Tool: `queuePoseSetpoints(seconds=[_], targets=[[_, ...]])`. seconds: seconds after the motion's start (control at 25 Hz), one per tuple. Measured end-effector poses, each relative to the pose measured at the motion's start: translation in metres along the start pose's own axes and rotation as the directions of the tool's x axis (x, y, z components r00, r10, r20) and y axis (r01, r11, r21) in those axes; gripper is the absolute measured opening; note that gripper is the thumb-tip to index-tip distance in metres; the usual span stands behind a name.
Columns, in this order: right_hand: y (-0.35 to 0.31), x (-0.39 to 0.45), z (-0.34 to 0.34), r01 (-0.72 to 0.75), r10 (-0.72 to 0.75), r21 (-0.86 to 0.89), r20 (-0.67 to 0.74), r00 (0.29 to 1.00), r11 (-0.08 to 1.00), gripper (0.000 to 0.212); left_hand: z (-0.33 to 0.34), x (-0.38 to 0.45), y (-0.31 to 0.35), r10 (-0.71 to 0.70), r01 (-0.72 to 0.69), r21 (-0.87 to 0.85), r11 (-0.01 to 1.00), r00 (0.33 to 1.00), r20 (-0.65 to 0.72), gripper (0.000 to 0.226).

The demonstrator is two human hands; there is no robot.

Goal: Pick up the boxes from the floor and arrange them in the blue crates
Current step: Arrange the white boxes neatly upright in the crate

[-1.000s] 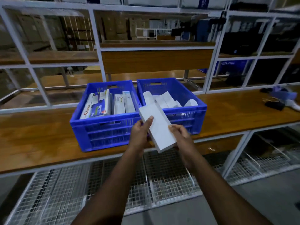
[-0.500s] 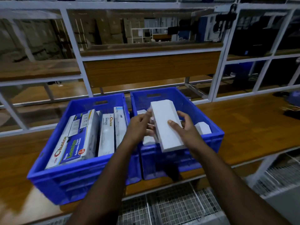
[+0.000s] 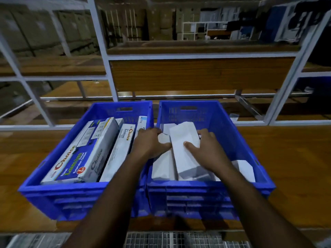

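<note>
Around white box [image 3: 179,138]: fingers [image 3: 206,133] (curled)

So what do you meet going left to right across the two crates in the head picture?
Choice box → left hand → white box → right hand.

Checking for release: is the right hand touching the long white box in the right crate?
Touching. Head view: the right hand pinches the white box, thumb on its top face, fingers round its right edge.
</note>
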State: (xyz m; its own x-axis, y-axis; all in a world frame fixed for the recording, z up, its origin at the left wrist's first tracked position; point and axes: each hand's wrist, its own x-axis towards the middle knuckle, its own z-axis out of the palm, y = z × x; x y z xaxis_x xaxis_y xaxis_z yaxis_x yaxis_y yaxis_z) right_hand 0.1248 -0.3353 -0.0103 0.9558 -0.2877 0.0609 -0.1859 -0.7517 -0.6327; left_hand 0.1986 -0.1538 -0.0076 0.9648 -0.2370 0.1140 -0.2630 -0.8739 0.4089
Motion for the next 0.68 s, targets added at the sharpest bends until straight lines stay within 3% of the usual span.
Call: queuePoseSetpoints(seconds=[0.2,0.36,0.68], targets=[[0.002,0.001,-0.002,0.028,-0.034,-0.224,-0.021,0.999,0.974,0.068,0.001,0.006,0.003,-0.024,0.032,-0.106,0.994,0.997,0.078,0.056],[-0.004,0.004,0.001,0.023,-0.038,-0.315,-0.041,0.998,0.949,0.053,0.0,0.012,-0.005,-0.046,0.059,-0.211,0.976,0.997,0.065,0.043],[-0.02,0.009,0.007,0.004,-0.012,-0.145,-0.054,0.998,0.989,0.041,0.005,0.026,-0.009,-0.072,0.087,-0.246,0.965,0.995,0.069,0.066]])
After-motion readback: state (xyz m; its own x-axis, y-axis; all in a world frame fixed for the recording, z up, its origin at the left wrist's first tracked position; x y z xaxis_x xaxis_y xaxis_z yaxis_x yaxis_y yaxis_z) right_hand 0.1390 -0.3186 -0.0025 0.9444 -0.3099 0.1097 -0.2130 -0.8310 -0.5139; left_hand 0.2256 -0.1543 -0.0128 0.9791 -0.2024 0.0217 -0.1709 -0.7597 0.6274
